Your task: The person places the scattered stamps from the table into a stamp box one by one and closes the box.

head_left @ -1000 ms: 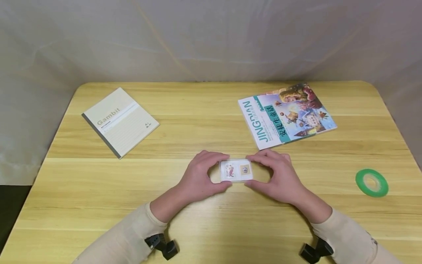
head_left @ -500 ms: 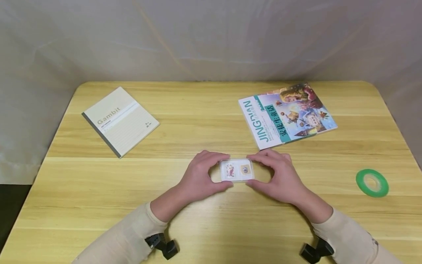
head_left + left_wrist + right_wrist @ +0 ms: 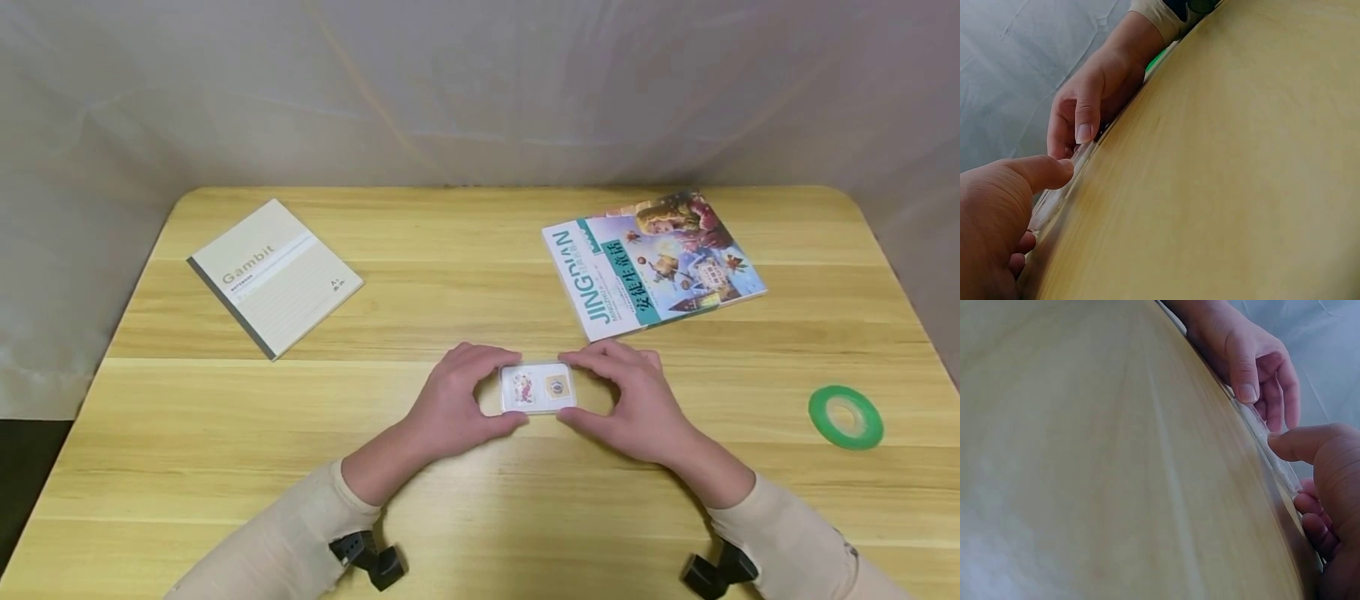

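A small flat clear plastic case [image 3: 536, 388] with a white insert lies near the middle of the table. Two little pictures show on its face, a reddish one at left and a tan square with a dark mark at right. My left hand [image 3: 453, 404] pinches its left end between thumb and fingers. At the opposite end, my right hand [image 3: 637, 404] pinches it the same way. Both wrist views catch the clear case [image 3: 1054, 197] edge-on, close to the tabletop; whether it touches the table I cannot tell.
A beige "Gambit" notebook [image 3: 275, 279] lies at the back left of the wooden table [image 3: 420, 250]. Behind my right hand is a colourful picture-covered book [image 3: 652, 262]. A flat green tape roll [image 3: 866, 417] lies toward the right edge. Grey cloth [image 3: 480, 92] hangs behind the table.
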The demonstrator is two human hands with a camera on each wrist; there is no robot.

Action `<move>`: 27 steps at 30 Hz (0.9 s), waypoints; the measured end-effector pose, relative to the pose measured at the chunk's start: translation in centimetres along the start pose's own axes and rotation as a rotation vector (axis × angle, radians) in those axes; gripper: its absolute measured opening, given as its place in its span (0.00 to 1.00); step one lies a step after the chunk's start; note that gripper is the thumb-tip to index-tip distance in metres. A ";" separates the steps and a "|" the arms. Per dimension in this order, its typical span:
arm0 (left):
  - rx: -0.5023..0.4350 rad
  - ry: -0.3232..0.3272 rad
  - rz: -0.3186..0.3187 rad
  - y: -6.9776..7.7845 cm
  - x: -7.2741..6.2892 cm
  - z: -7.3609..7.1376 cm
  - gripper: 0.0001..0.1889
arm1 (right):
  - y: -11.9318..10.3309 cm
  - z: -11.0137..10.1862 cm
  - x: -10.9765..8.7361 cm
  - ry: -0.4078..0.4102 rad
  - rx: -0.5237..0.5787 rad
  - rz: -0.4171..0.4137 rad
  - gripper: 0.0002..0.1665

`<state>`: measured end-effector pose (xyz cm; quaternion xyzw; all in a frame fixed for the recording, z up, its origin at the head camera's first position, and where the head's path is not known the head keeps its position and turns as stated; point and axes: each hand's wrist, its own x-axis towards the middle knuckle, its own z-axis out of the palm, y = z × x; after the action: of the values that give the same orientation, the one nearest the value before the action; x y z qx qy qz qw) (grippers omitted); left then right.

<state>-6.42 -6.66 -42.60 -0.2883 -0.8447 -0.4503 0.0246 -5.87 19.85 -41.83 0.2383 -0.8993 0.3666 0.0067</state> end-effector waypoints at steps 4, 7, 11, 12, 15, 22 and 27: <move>-0.005 -0.016 -0.005 0.0 0.0 0.0 0.33 | -0.1 0.0 -0.1 -0.003 -0.004 0.007 0.35; -0.013 -0.023 -0.002 -0.1 0.0 0.0 0.33 | -0.1 0.0 -0.1 -0.003 -0.007 0.007 0.35; -0.028 -0.024 0.016 -0.2 0.0 0.0 0.33 | -0.1 0.0 -0.1 -0.001 -0.007 0.003 0.35; -0.030 -0.023 0.022 -0.3 0.0 0.0 0.33 | -0.1 0.0 -0.1 0.000 -0.006 0.002 0.35; -0.032 -0.019 0.034 -0.3 -0.1 0.0 0.33 | -0.1 0.0 -0.1 0.004 -0.003 -0.002 0.35; -0.024 -0.023 0.034 -0.3 -0.1 -0.1 0.34 | 0.0 0.1 0.0 0.000 -0.003 -0.013 0.34; -0.011 -0.031 0.016 -0.2 -0.1 -0.1 0.34 | 0.0 0.0 0.0 -0.001 0.001 -0.012 0.34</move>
<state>-6.46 -6.83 -42.74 -0.3021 -0.8401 -0.4504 0.0136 -5.85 19.85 -41.88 0.2441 -0.8977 0.3667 0.0085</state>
